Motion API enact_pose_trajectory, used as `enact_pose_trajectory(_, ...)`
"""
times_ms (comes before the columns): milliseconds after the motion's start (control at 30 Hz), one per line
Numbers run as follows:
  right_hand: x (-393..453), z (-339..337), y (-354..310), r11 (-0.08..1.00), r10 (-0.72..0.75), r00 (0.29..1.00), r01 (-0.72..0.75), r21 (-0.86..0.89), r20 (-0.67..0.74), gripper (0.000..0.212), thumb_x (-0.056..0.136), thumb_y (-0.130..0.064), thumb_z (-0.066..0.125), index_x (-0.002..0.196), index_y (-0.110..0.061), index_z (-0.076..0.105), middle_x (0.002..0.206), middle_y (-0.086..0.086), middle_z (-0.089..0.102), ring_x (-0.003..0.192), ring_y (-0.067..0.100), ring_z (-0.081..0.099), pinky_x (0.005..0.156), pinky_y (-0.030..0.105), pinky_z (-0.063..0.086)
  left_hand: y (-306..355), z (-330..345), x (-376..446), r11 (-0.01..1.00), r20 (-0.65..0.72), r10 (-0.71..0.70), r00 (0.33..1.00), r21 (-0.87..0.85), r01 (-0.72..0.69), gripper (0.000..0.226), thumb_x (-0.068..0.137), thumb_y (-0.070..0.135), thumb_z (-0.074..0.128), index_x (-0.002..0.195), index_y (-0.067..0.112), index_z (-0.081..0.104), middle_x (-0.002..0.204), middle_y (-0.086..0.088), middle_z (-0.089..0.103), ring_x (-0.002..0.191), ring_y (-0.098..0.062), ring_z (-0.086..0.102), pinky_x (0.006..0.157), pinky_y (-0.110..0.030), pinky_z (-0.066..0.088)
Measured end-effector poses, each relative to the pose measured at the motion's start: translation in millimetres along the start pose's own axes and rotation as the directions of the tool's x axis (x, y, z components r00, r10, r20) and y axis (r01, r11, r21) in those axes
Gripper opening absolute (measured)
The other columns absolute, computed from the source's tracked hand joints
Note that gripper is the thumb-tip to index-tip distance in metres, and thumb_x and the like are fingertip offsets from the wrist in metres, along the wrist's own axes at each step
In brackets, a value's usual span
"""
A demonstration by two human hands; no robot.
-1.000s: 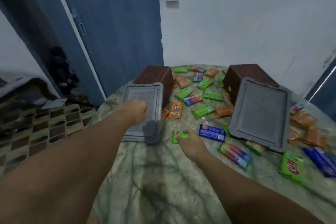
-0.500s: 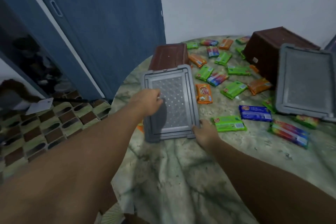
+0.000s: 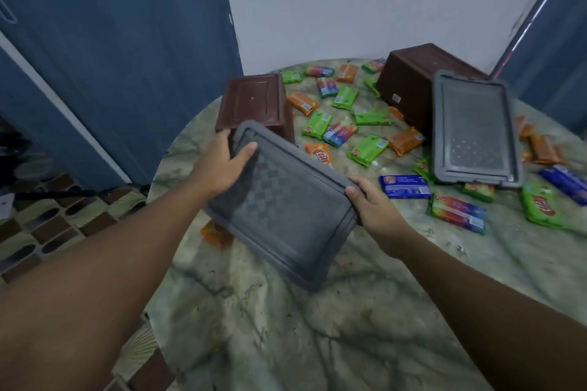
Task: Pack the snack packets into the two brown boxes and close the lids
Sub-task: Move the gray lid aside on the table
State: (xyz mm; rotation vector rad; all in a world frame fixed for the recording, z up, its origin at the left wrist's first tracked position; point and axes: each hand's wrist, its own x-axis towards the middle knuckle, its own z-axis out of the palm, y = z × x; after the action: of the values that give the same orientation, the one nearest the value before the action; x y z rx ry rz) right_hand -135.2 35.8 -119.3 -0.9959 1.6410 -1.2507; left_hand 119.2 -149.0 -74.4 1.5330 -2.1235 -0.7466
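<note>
Lid (image 3: pixel 279 209) had swung up off the table (image 3: pixel 286 327) since a moment earlier, left hand (image 3: pixel 219 165) and right hand (image 3: pixel 371 203) clamping fingers over opposite edges, near brown box (image 3: pixel 254 108) probably tipped over, snack packets (image 3: pixel 368 149) scattered, packing not begun

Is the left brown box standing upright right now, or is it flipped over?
Flipped over. The left brown plastic box shows its flat base upward, and both hands hold its grey lid tilted in front.
</note>
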Motion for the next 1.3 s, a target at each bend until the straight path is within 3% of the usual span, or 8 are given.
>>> enact_pose_trajectory(133, 3, -40, -3, 0.999, 0.031, 0.999, -0.031, 0.008, -0.025, 0.013, 0.105, -0.028, 0.056, 0.111, -0.037, 0.065, 0.108, -0.007, 0.07, 0.099, 0.012, 0.068, 0.084, 0.034, 0.059, 23, 24, -15, 0.978, 0.029, -0.08, 0.996, -0.193, 0.084, 0.052, 0.094, 0.061, 0.058, 0.108, 0.013, 0.047, 0.095, 0.003, 0.054, 0.085, -0.013, 0.056, 0.071, -0.034, 0.045)
enact_pose_trajectory(267, -3, -65, 15, 0.966, 0.19, 0.963, -0.148, 0.211, -0.193, 0.052, 0.095, -0.045, 0.069, 0.139, -0.03, 0.044, 0.13, 0.004, 0.06, 0.115, 0.024, 0.065, 0.1, 0.05, 0.054, 41, 60, -37, 0.941, -0.141, -0.205, 0.969, -0.301, 0.155, 0.053, 0.092, 0.06, 0.061, 0.106, 0.011, 0.05, 0.093, -0.001, 0.059, 0.091, -0.024, 0.06, 0.083, -0.042, 0.049)
enact_pose_trajectory(433, -33, -95, 53, 0.964, 0.266, 0.952, -0.259, 0.068, -0.153, 0.061, 0.093, -0.057, 0.064, 0.143, -0.025, 0.048, 0.135, 0.0, 0.061, 0.123, 0.024, 0.06, 0.107, 0.051, 0.049, 71, 112, -78, 0.872, -0.143, -0.34, 0.929, -0.419, 0.255, 0.048, 0.095, 0.053, 0.062, 0.115, 0.012, 0.049, 0.108, -0.007, 0.061, 0.101, -0.027, 0.06, 0.088, -0.042, 0.048)
enact_pose_trajectory(567, -57, -142, 74, 0.972, 0.205, 0.943, -0.227, -0.056, -0.264, 0.044, 0.097, -0.047, 0.065, 0.129, -0.022, 0.049, 0.115, -0.006, 0.063, 0.112, 0.023, 0.062, 0.1, 0.041, 0.049, 99, 151, -114, 0.849, -0.014, -0.318, 0.948, -0.45, 0.279, 0.047, 0.089, 0.034, 0.077, 0.116, 0.018, 0.043, 0.105, 0.001, 0.061, 0.099, -0.019, 0.063, 0.089, -0.04, 0.052)
enact_pose_trajectory(800, -98, -243, 116, 0.712, 0.189, 0.916, -0.377, -0.593, -0.354, 0.075, 0.094, -0.063, 0.057, 0.144, -0.009, 0.044, 0.135, 0.022, 0.047, 0.125, 0.041, 0.05, 0.103, 0.046, 0.042, 165, 236, -168, 0.915, 0.148, -0.305, 0.941, -0.23, 0.332, 0.068, 0.08, 0.042, 0.084, 0.116, 0.016, 0.032, 0.107, 0.002, 0.057, 0.099, -0.024, 0.062, 0.086, -0.039, 0.052)
enact_pose_trajectory(933, -116, -295, 135, 0.646, 0.202, 0.902, -0.415, -0.64, -0.381, 0.083, 0.093, -0.066, 0.054, 0.149, -0.007, 0.036, 0.141, 0.024, 0.039, 0.132, 0.043, 0.04, 0.11, 0.048, 0.037, 207, 279, -190, 0.945, 0.186, -0.32, 0.929, 0.0, 0.326, 0.086, 0.077, 0.061, 0.078, 0.124, 0.009, 0.03, 0.1, -0.005, 0.059, 0.089, -0.03, 0.063, 0.067, -0.034, 0.043)
enact_pose_trajectory(1033, -122, -324, 143, 0.59, 0.212, 0.885, -0.454, -0.668, -0.414, 0.082, 0.094, -0.068, 0.051, 0.153, -0.013, 0.031, 0.146, 0.023, 0.034, 0.136, 0.044, 0.035, 0.113, 0.049, 0.03, 226, 302, -196, 0.945, 0.217, -0.326, 0.92, 0.106, 0.31, 0.079, 0.074, 0.07, 0.075, 0.109, 0.016, 0.029, 0.089, 0.001, 0.055, 0.079, -0.026, 0.058, 0.062, -0.034, 0.043)
enact_pose_trajectory(1300, -127, -370, 155, 0.509, 0.207, 0.858, -0.505, -0.697, -0.47, 0.081, 0.095, -0.069, 0.046, 0.153, -0.016, 0.03, 0.146, 0.018, 0.03, 0.132, 0.043, 0.031, 0.112, 0.049, 0.029, 265, 340, -193, 0.932, 0.26, -0.333, 0.906, 0.238, 0.274, 0.086, 0.064, 0.079, 0.074, 0.116, 0.022, 0.035, 0.122, -0.007, 0.058, 0.103, -0.029, 0.062, 0.079, -0.042, 0.055)
